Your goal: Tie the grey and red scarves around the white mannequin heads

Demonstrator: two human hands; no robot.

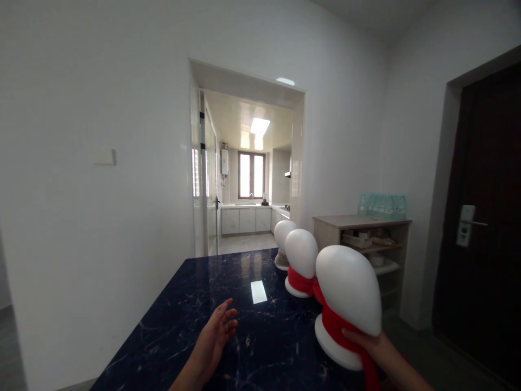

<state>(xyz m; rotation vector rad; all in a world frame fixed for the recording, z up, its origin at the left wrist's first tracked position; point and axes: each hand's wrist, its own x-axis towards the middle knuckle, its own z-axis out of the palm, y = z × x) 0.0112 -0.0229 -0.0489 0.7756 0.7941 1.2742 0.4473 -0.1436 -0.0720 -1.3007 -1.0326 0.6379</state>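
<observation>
Three white mannequin heads stand in a row on the right side of the dark blue marbled table. Around the neck of the nearest mannequin head (348,282) is a red scarf (337,324), one end hanging down at the table's edge. My right hand (368,343) is at that neck, its thumb pressed on the red cloth and its other fingers hidden behind. The middle mannequin head (301,252) also has red cloth round its neck. Greyish cloth (280,259) wraps the farthest mannequin head (285,234). My left hand (220,328) hovers over the table, fingers apart, holding nothing.
The table (171,315) has a glossy top. Behind its right side stands a wooden shelf unit (329,221) with several plastic bottles (382,206) on top. A doorway leads to a kitchen with white cabinets (246,221). At far right is a dark door (484,163).
</observation>
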